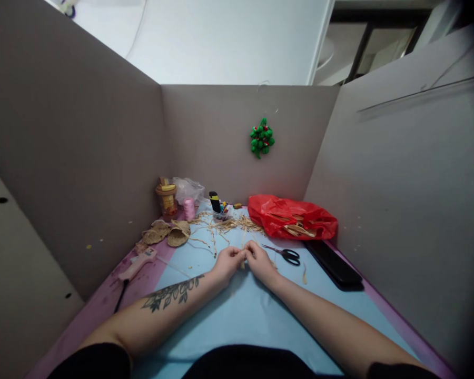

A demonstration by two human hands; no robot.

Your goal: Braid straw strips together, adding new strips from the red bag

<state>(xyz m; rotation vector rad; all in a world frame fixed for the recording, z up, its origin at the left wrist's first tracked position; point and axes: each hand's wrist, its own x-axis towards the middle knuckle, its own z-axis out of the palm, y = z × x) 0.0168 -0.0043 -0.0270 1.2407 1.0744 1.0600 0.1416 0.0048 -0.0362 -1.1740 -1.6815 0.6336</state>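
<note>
My left hand [228, 265] and my right hand [259, 261] meet above the middle of the blue table cover [237, 321]. The fingers of both are pinched together around a thin, pale dried-husk strip [243, 265]. Most of the strip is hidden by the fingers; a short end shows below them. Just right of my right hand lies a pair of dark-handled scissors [290, 256], its blades pointing left. Beyond my hands spreads a loose pile of straw-coloured strips [237, 225], some of them twisted into cords.
A red plastic bag [266, 217] with dried husks sits at the back right, beside a black case [334, 268]. At the left are woven pieces [178, 233], a pink glue gun [138, 264], pink thread [189, 209] and a jar [167, 202]. Grey partitions [221, 137] enclose the table.
</note>
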